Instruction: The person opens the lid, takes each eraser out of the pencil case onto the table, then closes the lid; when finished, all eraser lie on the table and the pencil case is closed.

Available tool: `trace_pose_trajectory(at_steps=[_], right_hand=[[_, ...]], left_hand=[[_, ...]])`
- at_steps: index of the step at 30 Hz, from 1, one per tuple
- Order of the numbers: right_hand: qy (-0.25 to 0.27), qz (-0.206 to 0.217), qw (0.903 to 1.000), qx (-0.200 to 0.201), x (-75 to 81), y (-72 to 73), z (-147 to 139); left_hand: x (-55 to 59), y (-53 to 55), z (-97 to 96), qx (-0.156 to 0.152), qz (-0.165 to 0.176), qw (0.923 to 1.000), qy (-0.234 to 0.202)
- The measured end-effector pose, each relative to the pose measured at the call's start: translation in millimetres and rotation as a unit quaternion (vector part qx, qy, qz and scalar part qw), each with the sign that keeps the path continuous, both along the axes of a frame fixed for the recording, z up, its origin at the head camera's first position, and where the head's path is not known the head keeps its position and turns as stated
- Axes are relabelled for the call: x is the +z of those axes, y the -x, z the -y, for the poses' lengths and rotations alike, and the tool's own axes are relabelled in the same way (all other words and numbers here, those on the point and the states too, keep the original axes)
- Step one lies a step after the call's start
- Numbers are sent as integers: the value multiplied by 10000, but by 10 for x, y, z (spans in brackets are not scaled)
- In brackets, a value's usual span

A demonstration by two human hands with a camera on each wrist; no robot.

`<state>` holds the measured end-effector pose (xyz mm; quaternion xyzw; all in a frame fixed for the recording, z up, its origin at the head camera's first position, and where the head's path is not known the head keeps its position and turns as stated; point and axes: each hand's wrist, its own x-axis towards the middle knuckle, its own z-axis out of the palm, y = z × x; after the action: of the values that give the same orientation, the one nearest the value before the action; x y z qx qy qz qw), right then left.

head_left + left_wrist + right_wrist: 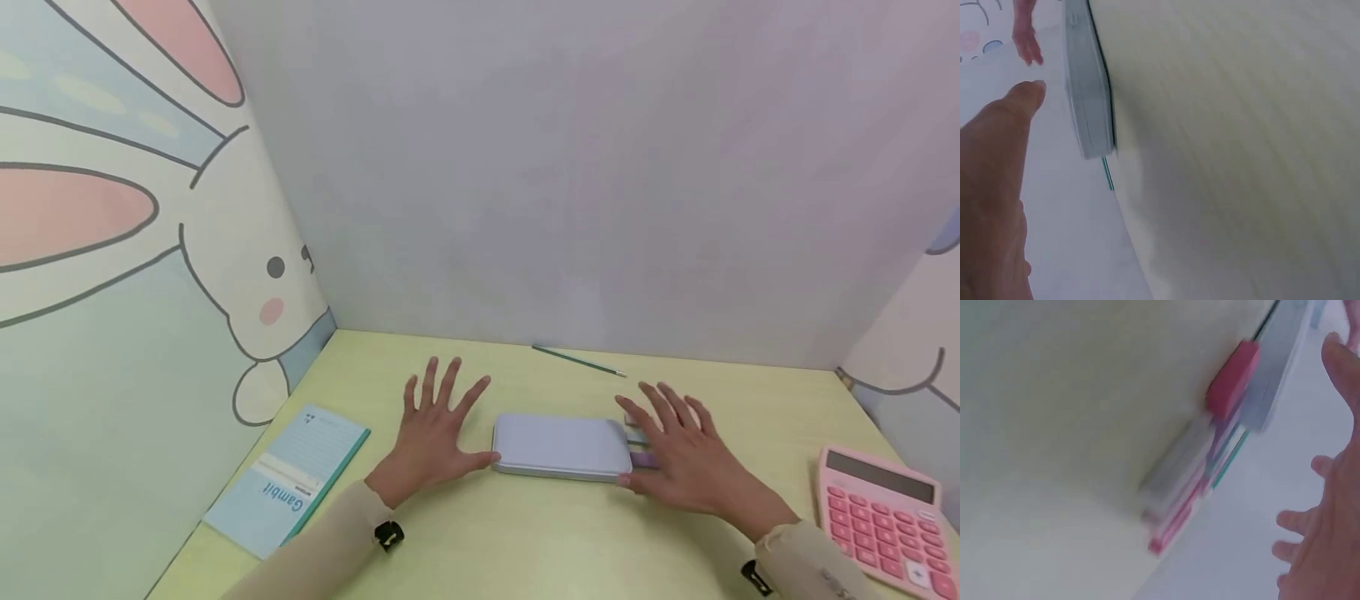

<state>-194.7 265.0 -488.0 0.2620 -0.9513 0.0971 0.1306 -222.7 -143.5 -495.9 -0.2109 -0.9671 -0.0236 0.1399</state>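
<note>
A pale lavender, flat case point(562, 443) with rounded corners lies closed on the table between both hands. On its left, the left hand point(429, 446) is held with fingers spread, the thumb close to the case's left end. In the left wrist view, that thumb point(1019, 103) appears apart from the grey side of the case point(1090, 87). The right hand point(686, 462) spreads its fingers at the case's right end and holds nothing. Beneath it lie several slim items, one of them purple point(643, 460); the right wrist view shows them blurred, with a pink one point(1233, 380) nearest the case.
A green pencil point(577, 360) lies near the back wall. A light blue notebook point(288, 483) lies at the left edge of the yellow table point(525, 542). On the right is a pink calculator point(885, 521). Walls with rabbit pictures point(247, 250) stand at the sides.
</note>
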Motion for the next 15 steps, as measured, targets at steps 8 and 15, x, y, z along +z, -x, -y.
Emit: trace_pose_trajectory(at_steps=[8, 15], right_hand=[[-721, -1192, 9902, -103, -46, 143, -439], [-683, -1191, 9904, -158, -52, 155, -502]], left_hand=[[24, 96, 300, 379, -461, 9893, 1331], [44, 101, 301, 428, -266, 9895, 1357]])
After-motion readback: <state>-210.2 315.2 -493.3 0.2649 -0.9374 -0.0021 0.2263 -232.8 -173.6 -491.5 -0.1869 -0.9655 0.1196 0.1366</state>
